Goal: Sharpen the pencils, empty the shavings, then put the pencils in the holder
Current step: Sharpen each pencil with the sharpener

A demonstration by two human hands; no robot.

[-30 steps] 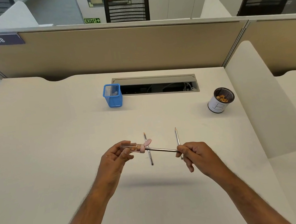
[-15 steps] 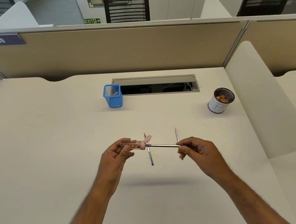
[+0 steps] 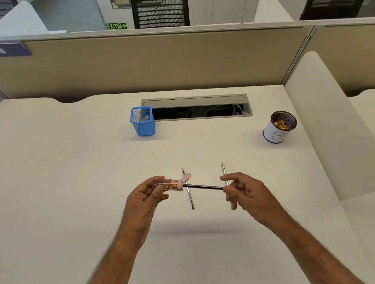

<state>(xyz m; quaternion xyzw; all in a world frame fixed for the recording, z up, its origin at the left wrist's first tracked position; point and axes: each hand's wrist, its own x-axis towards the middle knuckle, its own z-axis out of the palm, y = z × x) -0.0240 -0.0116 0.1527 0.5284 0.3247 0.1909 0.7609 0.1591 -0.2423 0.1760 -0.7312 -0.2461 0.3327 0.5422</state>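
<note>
Both forearms came up from the near edge of the desk (image 3: 72, 200), hands raised over its middle. The left hand (image 3: 145, 198) gripped the clear sharpener (image 3: 168, 185), fingers and thumb curled round its barrel, orange shavings showing inside and its pink cap flipped open. The right hand (image 3: 242, 190) pinched the back end of a dark pencil (image 3: 204, 186) between thumb and forefinger, the other fingers loosely curled below. That pencil ran level between the two hands, its tip inside the sharpener's pink end.

Under them, two more pencils lay on the desk. One pencil (image 3: 189, 197) lay just right of the sharpener, crossing beneath the held one. The other pencil (image 3: 223, 171) lay near the right hand's fingertips, point facing away.

Farther back from the sharpener and a little left stood the blue mesh holder (image 3: 143, 123), upright, beside the open cable tray (image 3: 200, 98). Far right of the sharpener stood a white cup (image 3: 275, 132) with shavings in it. Behind everything ran the tan partition (image 3: 150, 60).
</note>
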